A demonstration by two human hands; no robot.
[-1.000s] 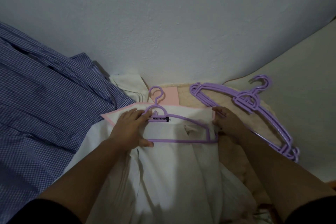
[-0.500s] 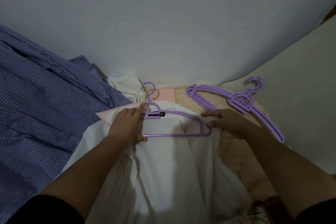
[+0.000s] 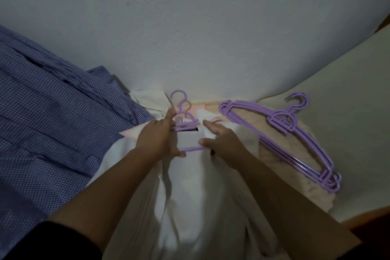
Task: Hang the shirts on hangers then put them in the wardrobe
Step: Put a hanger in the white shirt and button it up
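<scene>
- My left hand (image 3: 157, 140) steadies the purple hanger (image 3: 183, 121): its index finger lies straight along the neck under the hook and its thumb touches the bottom bar. It looks more like pressing than a closed grip.
- My right hand (image 3: 221, 139) has its fingers spread on the white shirt (image 3: 190, 196). Finger and thumb seem to draw a fold of cloth over the hanger's right arm, but I cannot tell for certain that they pinch it.
- The shirt lies collar-up near the back edge of the bed, by the wall (image 3: 200, 27), with the hanger set in its neck opening. The hook pokes out past the collar.
- Risk, as I judge it: with the left hand only pressing, a tug on the cloth could swing the hanger crooked, leaving one shoulder off its arm.
- The loose front panels could catch on the bar. When lifted, the shirt might then hang twisted or slip off.
- The spare hangers (image 3: 280, 133) lie stacked just right of my right forearm. A wide elbow sweep could push them toward the bed's right edge.
- The blue checked shirt (image 3: 52, 133) lies against the white one's left side. Lifting too early may drag it along.
</scene>
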